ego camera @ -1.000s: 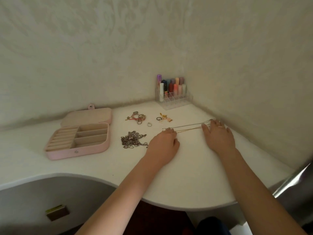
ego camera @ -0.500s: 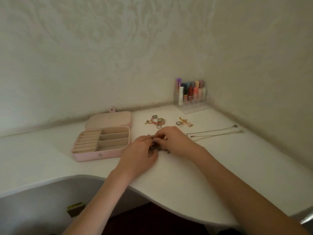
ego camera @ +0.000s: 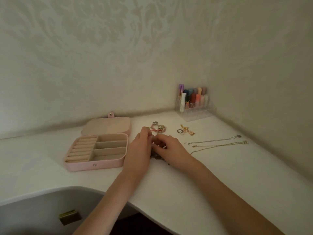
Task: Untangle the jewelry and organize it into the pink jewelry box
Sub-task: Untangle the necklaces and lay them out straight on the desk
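Observation:
The pink jewelry box (ego camera: pixel 79 167) lies open on the white table, its ring rolls and three compartments holding nothing. Just right of it my left hand (ego camera: pixel 138 151) and my right hand (ego camera: pixel 169 148) meet over a dark tangled chain pile (ego camera: pixel 158 157), fingers curled and pinching at it; most of the pile is hidden under them. Behind the hands lies a cluster of rings with a red thread (ego camera: pixel 159 128). Small gold pieces and a ring (ego camera: pixel 185 131) lie further right. Two thin necklaces (ego camera: pixel 218 143) are stretched out straight at the right.
A clear organizer with several coloured tubes (ego camera: pixel 194 102) stands in the back corner against the walls. The white table (ego camera: pixel 220 184) has a curved front edge, with a drawer handle (ego camera: pixel 69 217) below at the left.
Both hands left the two thin necklaces, which now lie straight at the right, and moved left onto the dark chain pile. The camera view also shifted left and closer.

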Tool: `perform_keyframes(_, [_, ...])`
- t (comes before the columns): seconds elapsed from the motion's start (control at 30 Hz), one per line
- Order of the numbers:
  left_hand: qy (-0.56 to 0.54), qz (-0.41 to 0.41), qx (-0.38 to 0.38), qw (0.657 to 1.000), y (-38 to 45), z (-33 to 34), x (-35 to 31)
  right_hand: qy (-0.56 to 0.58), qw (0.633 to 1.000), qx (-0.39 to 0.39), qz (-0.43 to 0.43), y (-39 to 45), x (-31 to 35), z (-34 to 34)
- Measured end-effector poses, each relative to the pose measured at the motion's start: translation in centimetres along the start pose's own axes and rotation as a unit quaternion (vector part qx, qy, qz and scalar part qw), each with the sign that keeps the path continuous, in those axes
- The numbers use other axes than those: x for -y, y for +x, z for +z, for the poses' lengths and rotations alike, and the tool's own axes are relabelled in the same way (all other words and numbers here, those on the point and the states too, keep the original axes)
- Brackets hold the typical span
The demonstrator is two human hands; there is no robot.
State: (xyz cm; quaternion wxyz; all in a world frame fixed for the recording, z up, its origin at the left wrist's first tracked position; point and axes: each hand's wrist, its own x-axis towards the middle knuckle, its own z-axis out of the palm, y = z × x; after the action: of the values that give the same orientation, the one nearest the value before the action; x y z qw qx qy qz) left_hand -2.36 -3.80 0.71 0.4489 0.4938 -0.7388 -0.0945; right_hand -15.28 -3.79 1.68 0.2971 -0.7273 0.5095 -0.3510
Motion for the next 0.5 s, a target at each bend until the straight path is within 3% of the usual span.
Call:
perform_keyframes(0.13, [-0.041, -0.010, -0.072, 0.996, 0.0, -0.2, 0.3, -0.030, 0.998, 0.055, 0.005, 0.0, -0.1, -0.8])
perform_keyframes(0.3, [-0.032, -0.028, -0.133, 0.990, 0.0, -0.3, 0.2, -0.059, 0.998, 0.010, 0.021, -0.3, -0.6, -1.6])
perform_keyframes(0.4, [-0.018, -0.032, -0.119, 0.992, -0.2, -0.3, 0.1, 0.010, 0.999, -0.035, 0.027, -0.3, -0.6, -1.7])
perform_keyframes(0.5, [0.033, -0.007, -0.076, 0.997, -0.4, -0.4, 0.0, 0.171, 0.981, -0.082, 0.037, -0.3, 0.0, -2.3])
